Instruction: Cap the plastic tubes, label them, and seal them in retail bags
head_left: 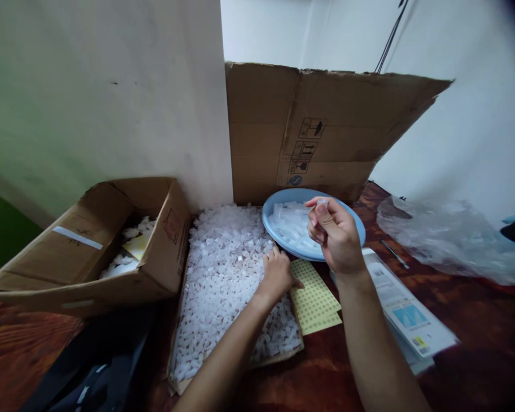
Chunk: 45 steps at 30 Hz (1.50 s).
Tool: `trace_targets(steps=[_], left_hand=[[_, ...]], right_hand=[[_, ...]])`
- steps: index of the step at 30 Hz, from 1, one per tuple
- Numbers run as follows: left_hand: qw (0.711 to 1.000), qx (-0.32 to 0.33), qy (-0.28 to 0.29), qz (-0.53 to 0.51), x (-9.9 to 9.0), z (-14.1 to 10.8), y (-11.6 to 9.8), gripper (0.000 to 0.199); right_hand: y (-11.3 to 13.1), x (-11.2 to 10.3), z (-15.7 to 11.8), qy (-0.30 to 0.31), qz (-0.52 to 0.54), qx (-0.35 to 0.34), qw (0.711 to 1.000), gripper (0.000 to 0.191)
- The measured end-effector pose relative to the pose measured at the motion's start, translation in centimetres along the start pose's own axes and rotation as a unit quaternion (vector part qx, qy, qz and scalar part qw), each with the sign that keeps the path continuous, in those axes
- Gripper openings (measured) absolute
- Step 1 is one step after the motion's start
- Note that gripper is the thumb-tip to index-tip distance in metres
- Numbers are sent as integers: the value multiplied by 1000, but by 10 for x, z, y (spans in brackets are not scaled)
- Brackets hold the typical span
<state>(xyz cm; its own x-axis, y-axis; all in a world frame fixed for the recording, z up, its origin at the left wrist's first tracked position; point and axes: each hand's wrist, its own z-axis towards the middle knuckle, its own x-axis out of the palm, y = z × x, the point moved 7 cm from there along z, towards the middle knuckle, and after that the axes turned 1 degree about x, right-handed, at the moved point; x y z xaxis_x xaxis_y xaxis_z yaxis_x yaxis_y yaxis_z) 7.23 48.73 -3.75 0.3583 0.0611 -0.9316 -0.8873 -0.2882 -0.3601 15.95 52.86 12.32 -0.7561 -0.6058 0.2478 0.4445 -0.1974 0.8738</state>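
Observation:
My right hand is raised in front of a light blue basin, its thumb and fingers closed on a small clear plastic tube. Many clear tubes lie in the basin. My left hand rests low at the right edge of a shallow cardboard tray filled with small whitish translucent pieces. Its thumb reaches over yellow sheets of small round stickers. Its fingers point down among the pieces, and whether they hold anything is hidden.
An open cardboard box with scraps stands at left. A large cardboard sheet leans on the wall behind. At right lie printed packets, a pen and clear plastic bags. A black item lies at lower left.

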Motion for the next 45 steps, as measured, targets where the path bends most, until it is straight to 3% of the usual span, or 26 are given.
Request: trace_targets(steps=[6,9,12,17,20,22,26,29,32,35,38,41,43,45], left_hand=[[998,-26,43,-28,2,8,5,78],[998,-15,45,-46,1,5,5,54],[997,27,41,-65,-2,-3,0,30],[982,152,42,-104,-12,-22,-16,13],[951,228,38,-204,-32,-38,-19,19],[921,243,37,-303,-51,-48,-14,23],[869,157,22,-469,-92,-57,19,26],[849,110,-19,-516,-122,-62,49,25],[863,99,-62,-492,-144,-67,76,24],[899,109,-113,-408,-163,-74,94,22],[937,130,-240,-217,-187,-87,96,22],[921,148,-356,-51,-202,-101,83,15],[909,183,-369,-63,-201,-104,74,6],[900,212,-362,-119,-197,-103,69,10]], right_hand=[[4,-5,1,-1,-12,3,1000,19],[4,-7,1,1,-27,7,1000,20],[5,-9,2,1,-49,6,999,21],[13,-18,1,-20,-96,-2,995,24],[22,-24,-1,-34,-174,-15,984,26],[27,-24,-1,-29,-245,-27,969,27],[22,-6,-2,45,-324,-20,945,30],[0,15,-7,122,-282,57,950,29],[-27,36,-16,157,-183,144,960,27],[-48,47,-20,117,-124,164,972,23],[-67,53,-21,79,-100,162,979,22],[-78,58,-22,63,-102,164,979,27],[-79,61,-23,58,-100,162,980,27],[-75,66,-24,68,-100,153,981,26]])
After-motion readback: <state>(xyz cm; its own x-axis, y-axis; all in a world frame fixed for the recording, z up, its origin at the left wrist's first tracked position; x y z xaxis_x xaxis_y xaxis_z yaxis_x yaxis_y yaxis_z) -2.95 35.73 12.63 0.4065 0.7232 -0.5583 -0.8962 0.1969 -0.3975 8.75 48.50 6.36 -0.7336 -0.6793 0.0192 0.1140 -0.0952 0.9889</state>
